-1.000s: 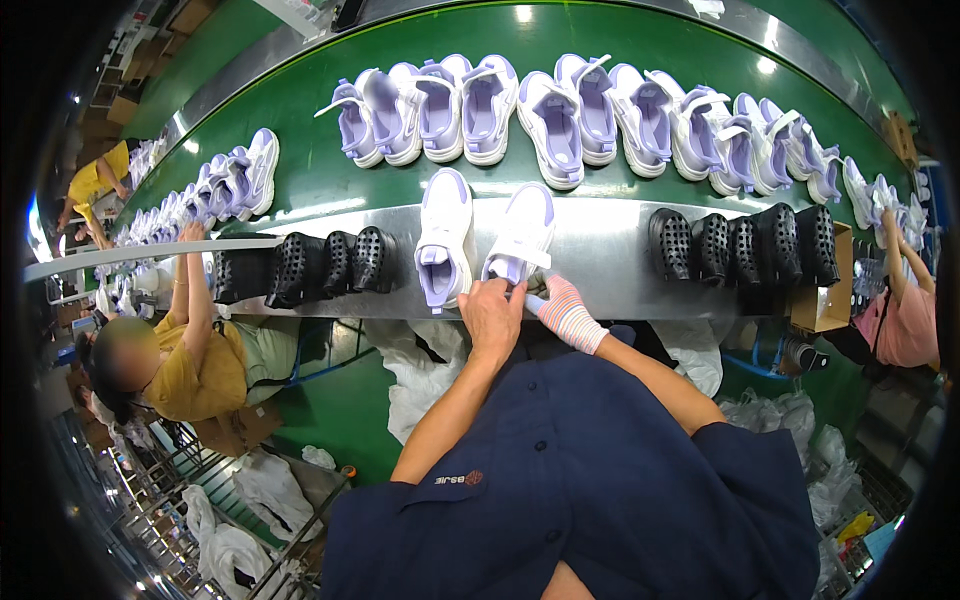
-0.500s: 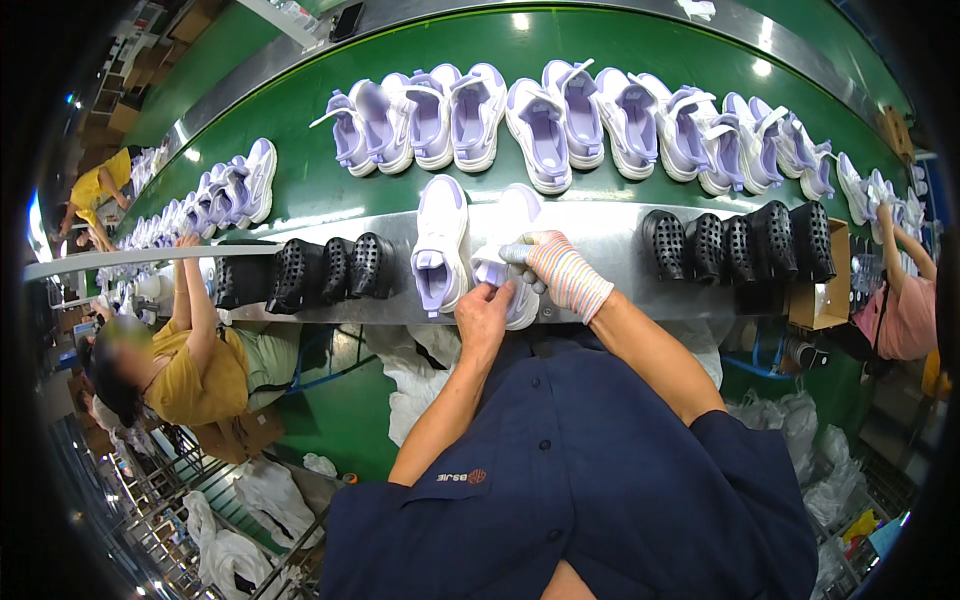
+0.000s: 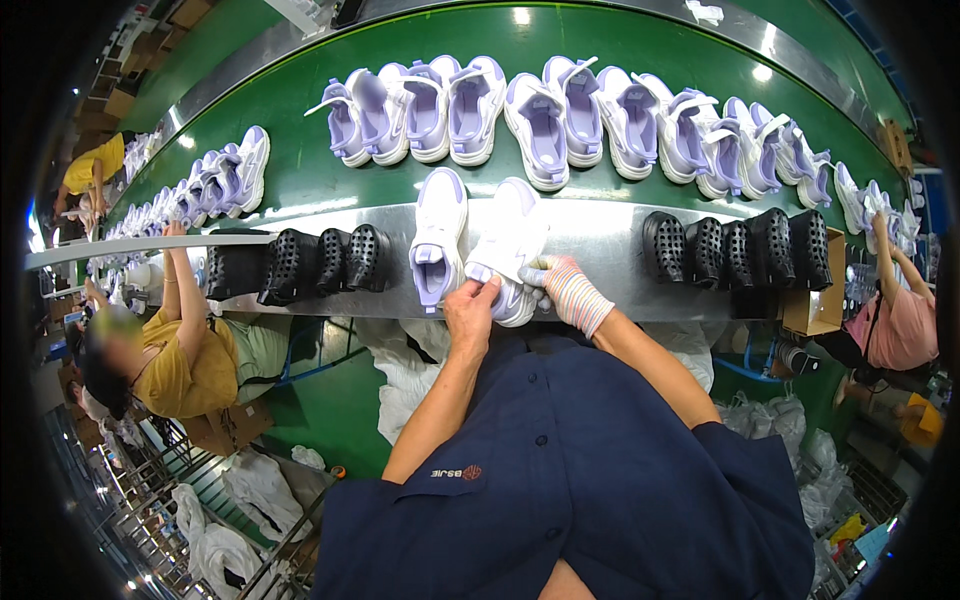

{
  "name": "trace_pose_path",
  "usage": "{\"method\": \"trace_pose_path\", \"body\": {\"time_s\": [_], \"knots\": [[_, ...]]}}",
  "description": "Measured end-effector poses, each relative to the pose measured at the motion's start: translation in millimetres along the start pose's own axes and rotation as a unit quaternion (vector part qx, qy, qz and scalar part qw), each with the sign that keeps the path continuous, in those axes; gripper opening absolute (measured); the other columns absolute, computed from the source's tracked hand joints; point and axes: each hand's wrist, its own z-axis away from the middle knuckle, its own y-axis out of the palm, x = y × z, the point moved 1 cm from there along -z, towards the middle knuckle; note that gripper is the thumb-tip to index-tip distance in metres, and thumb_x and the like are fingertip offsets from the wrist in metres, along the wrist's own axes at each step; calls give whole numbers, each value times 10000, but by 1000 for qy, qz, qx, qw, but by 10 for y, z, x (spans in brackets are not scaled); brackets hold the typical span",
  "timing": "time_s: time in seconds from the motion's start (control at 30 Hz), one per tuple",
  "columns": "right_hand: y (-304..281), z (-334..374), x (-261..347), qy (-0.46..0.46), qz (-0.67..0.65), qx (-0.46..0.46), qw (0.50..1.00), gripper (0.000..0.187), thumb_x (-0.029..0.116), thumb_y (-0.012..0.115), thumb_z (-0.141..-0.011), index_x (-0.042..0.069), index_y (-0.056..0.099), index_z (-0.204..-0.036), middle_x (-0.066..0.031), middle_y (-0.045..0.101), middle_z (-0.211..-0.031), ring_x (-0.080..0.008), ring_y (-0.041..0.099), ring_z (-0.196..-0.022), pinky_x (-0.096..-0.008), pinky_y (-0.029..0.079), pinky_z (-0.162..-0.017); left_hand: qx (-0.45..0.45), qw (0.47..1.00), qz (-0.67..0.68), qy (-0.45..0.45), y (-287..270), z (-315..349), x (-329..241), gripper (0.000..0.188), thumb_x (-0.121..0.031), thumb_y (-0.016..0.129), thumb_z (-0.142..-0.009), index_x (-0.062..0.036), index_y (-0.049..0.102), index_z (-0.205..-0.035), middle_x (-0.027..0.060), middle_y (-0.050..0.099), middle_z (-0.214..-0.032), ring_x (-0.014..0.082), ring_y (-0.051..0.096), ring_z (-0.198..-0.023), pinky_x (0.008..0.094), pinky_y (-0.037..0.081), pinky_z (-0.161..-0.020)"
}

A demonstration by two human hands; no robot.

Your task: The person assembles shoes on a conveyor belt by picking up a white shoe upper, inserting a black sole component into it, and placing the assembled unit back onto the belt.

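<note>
A white and lilac sneaker (image 3: 511,220) lies toe-away on the metal ledge in front of me. My bare left hand (image 3: 470,308) is closed on the left of its collar, thumb and fingers pinching the edge near the tongue. My right hand (image 3: 568,287), in a striped knit glove with grey fingertips, grips the right side of the same sneaker near the heel. What its fingertips press on is partly hidden. Just left stands the matching sneaker (image 3: 440,215), upright with its lilac lining showing; neither hand holds it.
Black perforated shoe forms stand on the ledge at left (image 3: 368,258) and right (image 3: 771,248). Beyond, a row of white-lilac sneakers (image 3: 632,120) sits on the green belt (image 3: 330,215). A co-worker in yellow (image 3: 190,365) sits at left, another in pink (image 3: 895,325) at right. A cardboard box (image 3: 815,310) is at right.
My right hand has moved from over the sneaker's opening down to its right side. My left hand has shifted slightly left at the collar. The view has shifted slightly.
</note>
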Motion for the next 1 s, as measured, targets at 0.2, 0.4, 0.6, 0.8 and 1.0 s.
{"method": "trace_pose_path", "body": {"time_s": [0.2,0.4,0.6,0.8,1.0], "knots": [[14,-60,-140,-21,22,-20,999,192,199,749,-930,26,746,-1013,-17,641,-707,-93,544,-557,-273,425,-466,2,1000,9,-5,38,12,-14,190,-117,761,-909,70,765,-943,31,696,-794,92,569,-703,263,451,-657],[45,12,-82,-7,59,-43,997,229,218,746,-928,7,752,-1017,-32,641,-698,-134,566,-586,-327,452,-527,-1,999,-43,8,89,53,-56,223,-145,764,-907,76,757,-937,30,686,-770,94,559,-690,273,454,-648],[-257,-33,-224,-124,366,-115,915,305,265,694,-901,-15,728,-1014,-194,721,-849,-366,691,-830,-451,529,-752,63,982,-153,90,232,181,-145,244,-211,746,-883,32,741,-905,183,707,-765,282,673,-691,396,507,-661],[-360,410,-34,-134,463,-202,853,464,356,705,-855,-46,659,-1084,-291,697,-1037,-432,682,-1000,-482,546,-880,-7,874,-290,391,269,301,-499,180,-78,796,-797,-48,673,-925,119,619,-839,313,641,-775,427,507,-678],[-241,221,-274,-160,423,-215,866,356,309,705,-882,-27,615,-959,-293,691,-862,-483,673,-885,-514,548,-811,-19,799,-345,491,327,161,-327,194,-56,772,-779,-59,655,-933,120,569,-846,328,599,-821,440,485,-687]]}}
